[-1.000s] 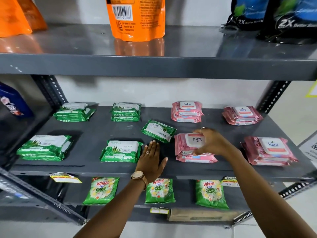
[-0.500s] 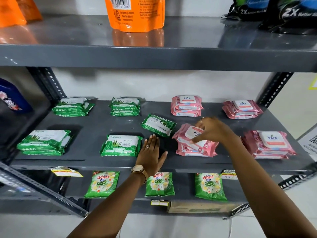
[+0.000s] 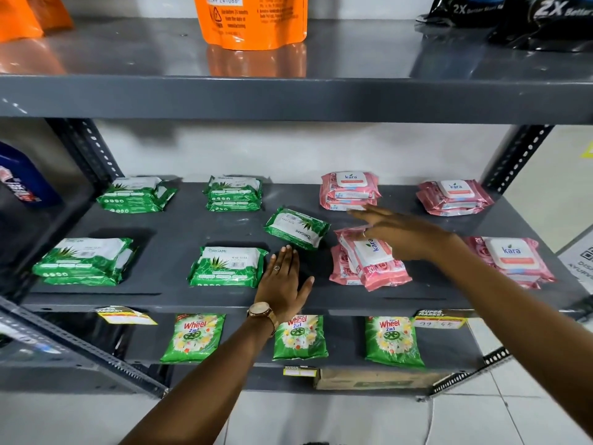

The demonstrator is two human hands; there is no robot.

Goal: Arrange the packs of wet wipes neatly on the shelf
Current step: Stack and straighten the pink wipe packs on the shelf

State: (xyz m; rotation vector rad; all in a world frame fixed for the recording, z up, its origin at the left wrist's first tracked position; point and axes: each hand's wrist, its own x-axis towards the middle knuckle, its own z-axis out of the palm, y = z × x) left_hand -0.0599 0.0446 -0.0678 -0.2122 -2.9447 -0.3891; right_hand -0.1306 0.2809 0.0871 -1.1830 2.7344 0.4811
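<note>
Packs of wet wipes spread over the middle grey shelf [image 3: 179, 226], green to the left, pink to the right. Near the centre, one loose green Origami pack [image 3: 296, 228] lying askew and upside down, apart from any stack. Just right of it, a front pink Kara stack [image 3: 369, 263], its top pack skewed across the ones beneath, label running sideways. Behind, a back pink stack [image 3: 349, 190] squared up by the wall, and a second back pink stack [image 3: 454, 197] further right. At the front right, another pink stack [image 3: 510, 260], partly hidden by the forearm. On the green side: a front green stack [image 3: 227, 266] just left of the left hand, a far-left front green stack [image 3: 85, 261], and two back green stacks [image 3: 136, 194] [image 3: 234, 192]. Right hand [image 3: 394, 232] open and flat, fingers stretched toward the left, hovering over the skewed pink pack, holding nothing. Left hand [image 3: 284, 281] spread wide, palm down on the bare shelf, fingertips close to the loose green pack, grasping nothing; gold watch [image 3: 261, 311] on the wrist. Below, three green Wheel sachets [image 3: 194, 337] in a row. Above, an orange pouch [image 3: 253, 20] standing on the upper shelf [image 3: 353, 97].
</note>
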